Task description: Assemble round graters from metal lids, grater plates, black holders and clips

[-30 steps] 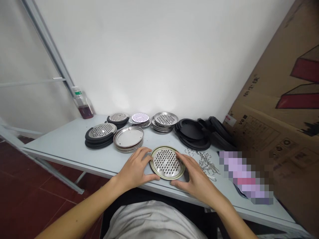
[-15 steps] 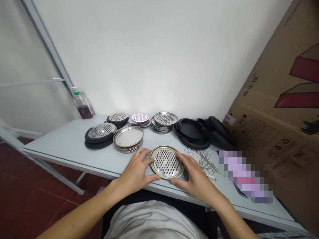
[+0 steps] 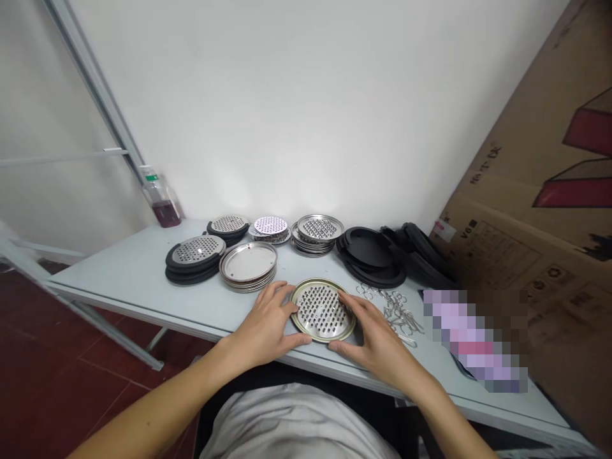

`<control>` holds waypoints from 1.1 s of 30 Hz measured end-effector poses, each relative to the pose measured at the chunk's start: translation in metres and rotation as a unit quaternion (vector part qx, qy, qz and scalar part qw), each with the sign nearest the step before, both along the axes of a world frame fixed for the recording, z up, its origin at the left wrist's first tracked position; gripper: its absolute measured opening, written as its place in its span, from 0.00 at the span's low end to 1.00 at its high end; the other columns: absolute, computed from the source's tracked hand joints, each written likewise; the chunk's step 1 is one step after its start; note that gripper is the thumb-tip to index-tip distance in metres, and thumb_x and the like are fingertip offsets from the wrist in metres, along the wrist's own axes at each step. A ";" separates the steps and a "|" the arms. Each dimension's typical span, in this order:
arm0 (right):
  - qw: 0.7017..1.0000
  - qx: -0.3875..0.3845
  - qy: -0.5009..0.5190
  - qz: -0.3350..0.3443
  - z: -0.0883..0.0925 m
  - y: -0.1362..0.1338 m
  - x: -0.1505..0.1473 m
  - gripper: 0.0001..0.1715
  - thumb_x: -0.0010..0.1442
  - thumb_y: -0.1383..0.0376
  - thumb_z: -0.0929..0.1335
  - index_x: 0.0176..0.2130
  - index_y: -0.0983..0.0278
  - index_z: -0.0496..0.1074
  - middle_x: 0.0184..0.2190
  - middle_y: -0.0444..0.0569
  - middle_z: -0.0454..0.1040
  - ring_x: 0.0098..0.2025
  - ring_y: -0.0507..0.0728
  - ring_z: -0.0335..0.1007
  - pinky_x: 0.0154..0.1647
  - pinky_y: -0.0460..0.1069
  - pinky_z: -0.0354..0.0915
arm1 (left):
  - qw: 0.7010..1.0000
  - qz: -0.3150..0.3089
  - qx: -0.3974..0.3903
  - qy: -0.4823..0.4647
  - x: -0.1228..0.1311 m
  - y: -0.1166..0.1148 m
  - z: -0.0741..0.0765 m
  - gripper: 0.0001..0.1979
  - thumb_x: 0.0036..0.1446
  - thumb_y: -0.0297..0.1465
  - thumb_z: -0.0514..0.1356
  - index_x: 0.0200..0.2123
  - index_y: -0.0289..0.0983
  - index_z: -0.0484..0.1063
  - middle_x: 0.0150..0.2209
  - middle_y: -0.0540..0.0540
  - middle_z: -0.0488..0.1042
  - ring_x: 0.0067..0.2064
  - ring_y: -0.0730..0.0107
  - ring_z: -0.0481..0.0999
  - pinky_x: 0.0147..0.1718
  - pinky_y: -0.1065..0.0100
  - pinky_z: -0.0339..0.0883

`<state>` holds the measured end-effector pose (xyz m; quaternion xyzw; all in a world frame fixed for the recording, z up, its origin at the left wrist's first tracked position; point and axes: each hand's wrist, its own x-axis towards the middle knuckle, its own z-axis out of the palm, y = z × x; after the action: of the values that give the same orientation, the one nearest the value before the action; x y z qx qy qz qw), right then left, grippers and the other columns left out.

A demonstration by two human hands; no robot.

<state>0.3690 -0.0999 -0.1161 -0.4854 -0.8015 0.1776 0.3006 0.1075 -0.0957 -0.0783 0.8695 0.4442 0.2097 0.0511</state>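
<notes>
Head view: the holey metal disc point(image 3: 322, 310) lies flat on the grey table point(image 3: 119, 280), near its front edge. The left hand point(image 3: 268, 326) and right hand point(image 3: 378, 338) hold its rim from each side, fingers half curled. Both are just as near.

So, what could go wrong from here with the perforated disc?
The disc sits near the table's front edge, with the left hand and right hand only touching its rim; a slip might push it off. The right hand is also beside loose wire clips and might snag them.
</notes>
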 end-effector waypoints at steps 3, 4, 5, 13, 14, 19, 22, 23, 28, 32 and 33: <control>1.000 -0.006 -0.012 -0.002 0.001 0.000 -0.001 0.50 0.56 0.52 0.73 0.69 0.52 0.50 0.64 0.55 0.61 0.66 0.66 0.56 0.65 0.63 0.56 | 1.000 -0.001 -0.021 -0.011 -0.001 -0.003 -0.001 0.29 0.49 0.47 0.70 0.50 0.36 0.74 0.60 0.34 0.67 0.64 0.43 0.60 0.62 0.43 0.59; 1.000 -0.005 -0.015 -0.001 0.002 0.000 -0.001 0.51 0.56 0.52 0.73 0.70 0.52 0.49 0.64 0.55 0.60 0.66 0.66 0.55 0.65 0.63 0.56 | 0.999 -0.002 -0.030 -0.014 -0.001 -0.005 -0.001 0.31 0.49 0.47 0.70 0.51 0.36 0.73 0.61 0.34 0.66 0.64 0.44 0.62 0.62 0.44 0.59; 1.000 -0.003 -0.018 0.003 0.003 -0.001 -0.001 0.51 0.57 0.52 0.72 0.70 0.52 0.48 0.65 0.54 0.60 0.67 0.66 0.54 0.66 0.62 0.55 | 0.999 -0.003 -0.040 -0.018 -0.002 -0.006 -0.001 0.32 0.50 0.47 0.70 0.53 0.36 0.72 0.61 0.35 0.66 0.63 0.45 0.63 0.62 0.46 0.60; 1.000 0.008 -0.006 -0.014 0.007 -0.004 -0.004 0.56 0.52 0.55 0.75 0.69 0.51 0.46 0.62 0.53 0.57 0.66 0.66 0.52 0.66 0.63 0.56 | 0.993 0.000 -0.093 -0.074 -0.008 0.005 -0.013 0.47 0.51 0.51 0.67 0.68 0.40 0.53 0.69 0.33 0.55 0.69 0.44 0.54 0.65 0.45 0.55; 1.000 0.011 -0.004 -0.017 0.008 -0.005 -0.005 0.56 0.52 0.56 0.75 0.69 0.51 0.47 0.60 0.54 0.58 0.65 0.67 0.53 0.65 0.63 0.56 | 0.992 -0.008 -0.096 -0.080 -0.008 0.008 -0.016 0.48 0.51 0.52 0.66 0.68 0.40 0.52 0.69 0.34 0.54 0.70 0.44 0.54 0.65 0.45 0.54; 0.998 0.056 -0.004 -0.009 0.010 -0.005 -0.006 0.50 0.53 0.57 0.75 0.67 0.54 0.52 0.50 0.53 0.67 0.57 0.66 0.62 0.61 0.63 0.60 | 0.991 -0.032 -0.071 -0.109 -0.008 0.014 -0.022 0.42 0.54 0.49 0.66 0.66 0.40 0.56 0.65 0.37 0.62 0.66 0.48 0.61 0.65 0.49 0.57; 0.998 0.068 -0.009 -0.009 0.006 -0.004 -0.005 0.50 0.52 0.56 0.76 0.67 0.54 0.54 0.52 0.54 0.69 0.57 0.67 0.62 0.62 0.64 0.59 | 0.990 -0.008 -0.047 -0.136 -0.006 0.011 -0.021 0.34 0.57 0.45 0.65 0.62 0.40 0.62 0.60 0.38 0.69 0.61 0.52 0.68 0.60 0.53 0.63; 0.997 0.069 -0.012 -0.011 0.004 -0.004 -0.005 0.51 0.52 0.55 0.76 0.67 0.54 0.53 0.54 0.54 0.68 0.59 0.68 0.61 0.63 0.65 0.57 | 0.989 0.011 -0.041 -0.144 -0.005 0.010 -0.019 0.31 0.57 0.44 0.65 0.60 0.39 0.64 0.58 0.39 0.71 0.59 0.53 0.70 0.59 0.54 0.64; 0.997 0.055 -0.044 -0.006 -0.003 -0.001 -0.002 0.56 0.51 0.49 0.75 0.69 0.54 0.50 0.66 0.54 0.61 0.69 0.70 0.49 0.69 0.71 0.43 | 0.981 0.102 -0.072 -0.148 -0.002 0.003 -0.008 0.17 0.64 0.42 0.59 0.50 0.38 0.71 0.35 0.47 0.80 0.38 0.62 0.80 0.42 0.62 0.71; 0.999 0.039 -0.030 0.008 -0.002 -0.002 -0.002 0.54 0.50 0.49 0.75 0.68 0.54 0.53 0.66 0.54 0.60 0.69 0.68 0.51 0.69 0.67 0.48 | 0.986 0.096 -0.033 -0.129 -0.003 0.007 -0.010 0.12 0.66 0.39 0.57 0.45 0.38 0.73 0.33 0.48 0.78 0.35 0.64 0.78 0.40 0.64 0.70; 0.999 0.035 -0.023 0.007 -0.001 -0.003 -0.002 0.51 0.51 0.50 0.76 0.66 0.54 0.56 0.65 0.54 0.60 0.68 0.67 0.53 0.68 0.64 0.52 | 0.988 0.081 -0.015 -0.128 -0.004 0.009 -0.013 0.11 0.67 0.38 0.56 0.45 0.38 0.73 0.37 0.45 0.78 0.40 0.63 0.78 0.44 0.63 0.70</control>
<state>0.3672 -0.1030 -0.1167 -0.4729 -0.8174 0.1399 0.2978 0.1039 -0.0864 -0.0909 0.7958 0.5059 0.3162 0.1037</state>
